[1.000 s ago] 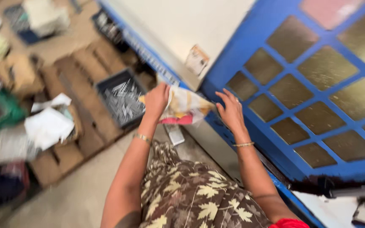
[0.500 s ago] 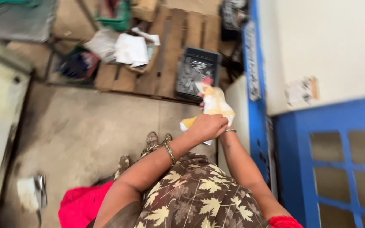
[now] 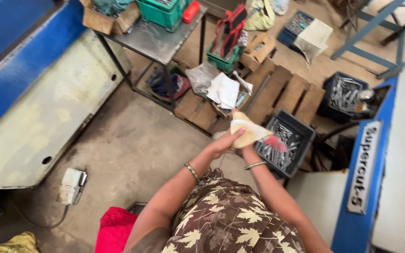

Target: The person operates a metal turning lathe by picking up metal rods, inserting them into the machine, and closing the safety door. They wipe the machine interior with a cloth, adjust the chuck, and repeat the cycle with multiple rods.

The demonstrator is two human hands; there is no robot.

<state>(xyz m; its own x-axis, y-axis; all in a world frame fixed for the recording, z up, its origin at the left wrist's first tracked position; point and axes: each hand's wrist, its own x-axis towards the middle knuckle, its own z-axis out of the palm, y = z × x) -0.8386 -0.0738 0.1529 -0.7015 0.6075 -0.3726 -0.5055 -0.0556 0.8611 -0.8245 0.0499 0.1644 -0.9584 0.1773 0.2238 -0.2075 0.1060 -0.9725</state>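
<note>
I see both hands together in front of me, closed around a yellowish cloth [image 3: 247, 132]. The left hand [image 3: 225, 143] folds over it from the side; the right hand [image 3: 243, 149] is mostly hidden beneath. Since a second ago my view has swung away from the blue machine [image 3: 366, 187] toward the floor, so the cloth now hangs above a dark crate [image 3: 284, 143] of metal parts beside a wooden pallet [image 3: 277, 93].

From my head, the single camera looks steeply down over my arms, close on my hands [image 3: 233, 140] at centre, the concrete floor [image 3: 132, 150] left and wooden pallet [image 3: 282, 91] far beyond.
</note>
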